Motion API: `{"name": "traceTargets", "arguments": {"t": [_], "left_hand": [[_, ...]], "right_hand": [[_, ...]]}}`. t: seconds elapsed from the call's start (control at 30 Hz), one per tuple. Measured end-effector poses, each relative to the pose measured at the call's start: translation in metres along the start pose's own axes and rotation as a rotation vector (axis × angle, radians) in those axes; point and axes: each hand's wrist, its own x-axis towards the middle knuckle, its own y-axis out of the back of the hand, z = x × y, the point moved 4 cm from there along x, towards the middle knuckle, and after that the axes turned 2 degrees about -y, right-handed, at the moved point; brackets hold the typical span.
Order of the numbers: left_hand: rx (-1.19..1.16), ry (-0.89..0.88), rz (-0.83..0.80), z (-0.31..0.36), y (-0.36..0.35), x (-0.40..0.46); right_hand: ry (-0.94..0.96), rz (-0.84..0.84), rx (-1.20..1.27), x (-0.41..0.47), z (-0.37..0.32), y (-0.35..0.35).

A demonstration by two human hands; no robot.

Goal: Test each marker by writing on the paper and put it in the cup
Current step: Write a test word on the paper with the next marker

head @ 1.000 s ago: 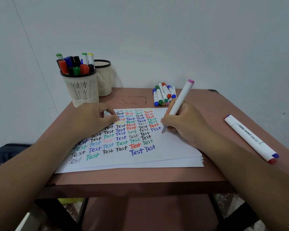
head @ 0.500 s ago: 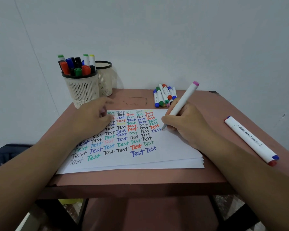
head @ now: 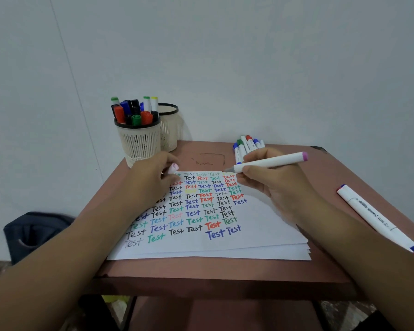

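My right hand (head: 276, 185) grips a white marker (head: 270, 161) with a pink end, held almost level above the top edge of the paper (head: 249, 235), its uncapped tip pointing left. My left hand (head: 153, 177) holds the marker's pink-white cap (head: 173, 168) a short way to the left of that tip. The paper is covered with rows of the word "Test" in several colours. A cream mesh cup (head: 139, 139) full of markers stands at the table's back left, just behind my left hand.
A second, empty-looking cup (head: 170, 130) stands behind the first. A bunch of markers (head: 247, 145) lies at the back, partly hidden by my right hand. A long white marker (head: 378, 218) lies at the right edge of the brown table (head: 225, 271). A dark bag (head: 34, 232) sits lower left.
My right hand lifted the marker off the paper and turned it level, tip to the left. My left hand moved up from the sheet with the cap toward the tip.
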Motion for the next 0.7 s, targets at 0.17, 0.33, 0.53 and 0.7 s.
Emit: {"name": "traceTargets", "arguments": {"t": [0.17,0.33,0.53,0.7], "left_hand": [[-0.038,-0.065,0.026,0.000,0.003,-0.003],[-0.105,-0.128,0.025,0.000,0.002,-0.002],[-0.165,-0.164,-0.002,-0.007,-0.003,0.000],[-0.163,-0.207,-0.002,-0.008,-0.005,0.002]], "right_hand": [[0.051,-0.025,-0.073,0.006,-0.008,-0.019],[0.125,-0.062,-0.172,0.008,-0.015,-0.046],[0.155,-0.062,-0.371,0.015,-0.013,-0.065],[0.146,-0.055,-0.496,0.017,-0.007,-0.069]]}}
